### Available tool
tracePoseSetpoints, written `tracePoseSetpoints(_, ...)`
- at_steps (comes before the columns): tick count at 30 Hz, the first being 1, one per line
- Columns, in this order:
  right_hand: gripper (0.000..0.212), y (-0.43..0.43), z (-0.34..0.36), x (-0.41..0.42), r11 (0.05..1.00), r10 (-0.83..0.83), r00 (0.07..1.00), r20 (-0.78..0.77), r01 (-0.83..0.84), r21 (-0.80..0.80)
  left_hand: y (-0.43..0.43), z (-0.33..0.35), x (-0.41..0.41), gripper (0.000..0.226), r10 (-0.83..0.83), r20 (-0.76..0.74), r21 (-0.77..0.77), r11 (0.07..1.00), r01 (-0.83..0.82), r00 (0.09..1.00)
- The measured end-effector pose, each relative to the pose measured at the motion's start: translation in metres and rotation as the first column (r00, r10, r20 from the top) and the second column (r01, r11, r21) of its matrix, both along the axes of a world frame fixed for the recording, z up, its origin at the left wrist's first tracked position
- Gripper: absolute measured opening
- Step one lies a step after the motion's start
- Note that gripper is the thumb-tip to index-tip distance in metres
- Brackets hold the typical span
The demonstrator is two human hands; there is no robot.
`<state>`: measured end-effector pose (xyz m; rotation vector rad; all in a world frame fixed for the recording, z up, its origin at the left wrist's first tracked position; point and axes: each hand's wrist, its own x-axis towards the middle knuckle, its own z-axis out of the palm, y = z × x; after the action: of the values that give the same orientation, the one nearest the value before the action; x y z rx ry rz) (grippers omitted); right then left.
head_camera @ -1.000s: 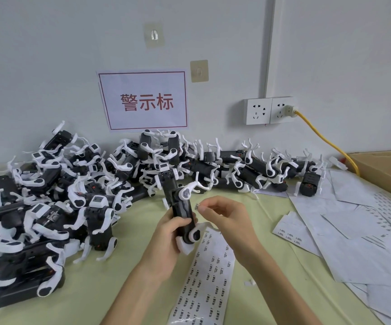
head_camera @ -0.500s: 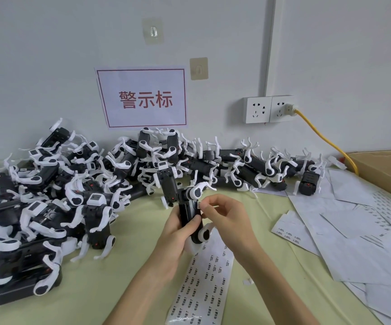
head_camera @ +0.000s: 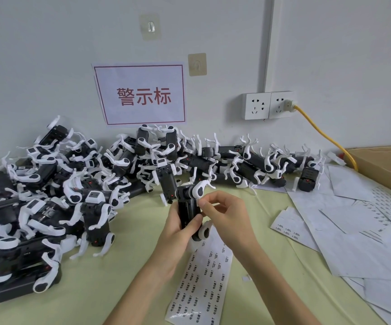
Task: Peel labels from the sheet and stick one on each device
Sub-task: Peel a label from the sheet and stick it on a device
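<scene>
Head view: devices heaped on green table against white wall.

Left hand curled in a grip, right hand beside it, fingertips pinched, forearms converging.

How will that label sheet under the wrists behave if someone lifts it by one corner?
Probably floppy: the label sheet is a thin paper strip lying flat on the table. Likely very light, so a nudge may slide it. Its near end looks slightly curled, so it may bend rather than stay flat.
</scene>
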<state>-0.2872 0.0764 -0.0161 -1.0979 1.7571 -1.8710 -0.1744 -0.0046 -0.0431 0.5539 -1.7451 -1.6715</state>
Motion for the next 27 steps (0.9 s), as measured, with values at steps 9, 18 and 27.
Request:
tracePoseSetpoints(9,0.016,0.0001,-0.0002,0.0013,0.999,-0.028,0.999,-0.026,0.029,0.028,0.0022,-0.0011,-0.002,0.026,0.017,-0.02,-0.014,1.0,-0.017,1.0)
tracePoseSetpoints(18,0.016,-0.0012,-0.003,0.0026,0.999,-0.039,0.999,-0.031,0.04,0.022,0.0029,-0.0017,-0.0017,0.028,0.026,-0.011,-0.042,0.999,-0.027,1.0)
tracePoseSetpoints(27,0.015,-0.0019,-0.0051,0.0032,0.999,-0.043,0.999,-0.021,0.043,0.005,0.003,-0.0022,-0.0026,0.028,0.034,-0.02,-0.053,0.998,-0.035,0.999)
